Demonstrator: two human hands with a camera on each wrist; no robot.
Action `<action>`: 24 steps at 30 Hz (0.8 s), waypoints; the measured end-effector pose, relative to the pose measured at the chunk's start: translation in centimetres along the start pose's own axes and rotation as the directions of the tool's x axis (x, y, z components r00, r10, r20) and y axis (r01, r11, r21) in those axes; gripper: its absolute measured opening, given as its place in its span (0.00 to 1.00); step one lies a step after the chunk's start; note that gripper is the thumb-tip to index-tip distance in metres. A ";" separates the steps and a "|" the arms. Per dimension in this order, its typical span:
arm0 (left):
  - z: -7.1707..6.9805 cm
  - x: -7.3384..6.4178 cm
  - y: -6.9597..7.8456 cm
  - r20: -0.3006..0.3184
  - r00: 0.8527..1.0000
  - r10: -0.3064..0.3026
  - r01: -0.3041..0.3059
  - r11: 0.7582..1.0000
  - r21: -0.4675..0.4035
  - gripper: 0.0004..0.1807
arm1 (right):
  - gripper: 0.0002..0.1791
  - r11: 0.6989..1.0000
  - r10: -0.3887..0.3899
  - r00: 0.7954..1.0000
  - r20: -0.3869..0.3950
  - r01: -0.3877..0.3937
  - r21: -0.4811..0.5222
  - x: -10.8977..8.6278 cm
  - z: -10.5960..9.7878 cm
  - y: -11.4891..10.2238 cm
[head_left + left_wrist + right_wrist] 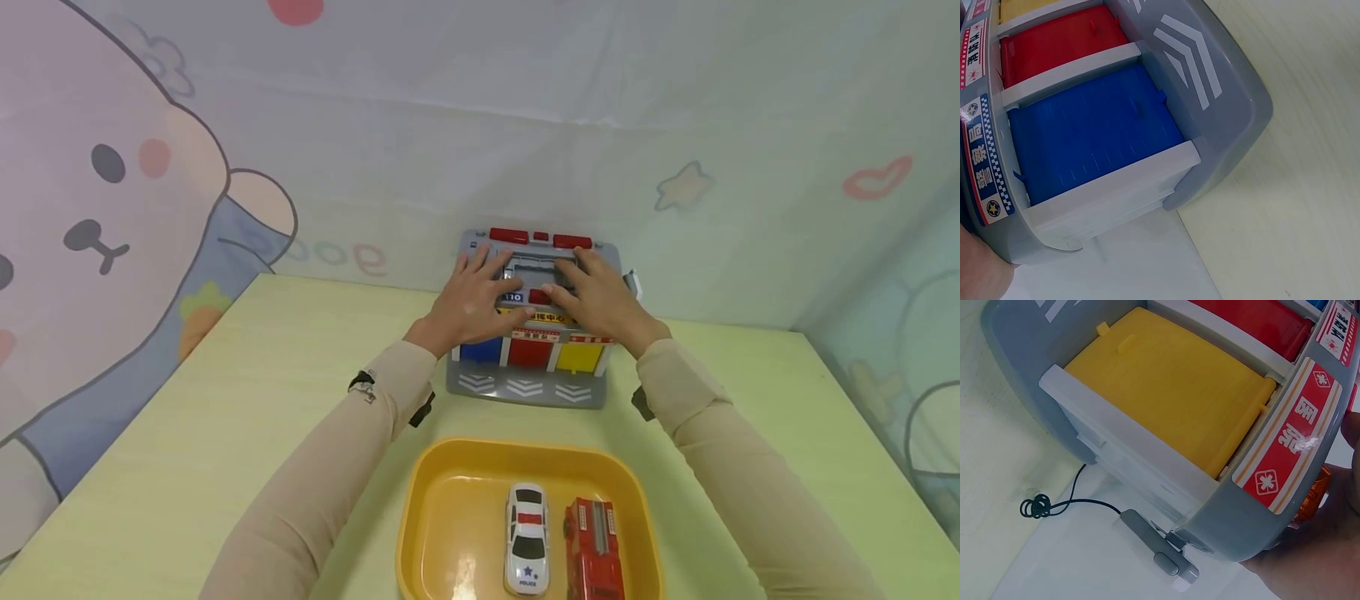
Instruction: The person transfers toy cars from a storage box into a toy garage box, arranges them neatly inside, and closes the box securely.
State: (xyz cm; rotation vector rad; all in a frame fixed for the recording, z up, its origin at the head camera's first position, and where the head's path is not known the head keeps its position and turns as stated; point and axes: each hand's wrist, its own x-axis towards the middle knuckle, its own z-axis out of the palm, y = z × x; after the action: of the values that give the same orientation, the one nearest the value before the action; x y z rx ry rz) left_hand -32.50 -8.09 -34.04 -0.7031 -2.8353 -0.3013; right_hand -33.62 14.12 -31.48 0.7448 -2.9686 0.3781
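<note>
A grey toy garage (525, 398) with a blue door (1094, 131), a red door (528, 353) and a yellow door (1172, 394) stands at the back of the table, all doors down. My left hand (471, 300) rests on the left of its roof, fingers spread. On the roof's right side lies my right hand (603, 296), its fingers likewise extended. Between the hands runs the grey carrying handle (536, 260). A grey handset-like piece (1159, 547) with a coiled black cord (1038, 505) sits at the garage's right side.
Nearer to me is a yellow tray (495, 450). It holds a white police car (527, 542) and a red fire truck (595, 550). A printed cloth backdrop (420, 167) hangs right behind the garage. Both forearms reach past the tray's sides.
</note>
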 end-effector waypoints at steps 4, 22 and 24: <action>-0.1 -0.1 0.0 -0.008 1.000 0.015 -0.015 1.000 0.002 0.32 | 0.35 1.000 0.014 1.000 0.007 -0.014 0.003 -0.1 -0.1 -0.1; -0.5 -0.5 0.3 -0.008 1.000 0.016 -0.016 1.000 -0.006 0.29 | 0.36 1.000 0.018 1.000 0.006 -0.018 0.008 -0.4 -0.2 -0.4; -0.6 -0.6 0.2 -0.008 1.000 0.015 -0.015 1.000 -0.006 0.29 | 0.36 1.000 0.014 1.000 0.002 -0.014 0.003 -0.3 -0.2 -0.5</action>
State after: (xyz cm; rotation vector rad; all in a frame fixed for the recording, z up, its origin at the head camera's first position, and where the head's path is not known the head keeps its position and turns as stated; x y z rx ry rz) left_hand -31.83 -8.34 -33.59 -0.7229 -2.8209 -0.3100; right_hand -33.09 13.88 -31.20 0.7253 -2.9769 0.3827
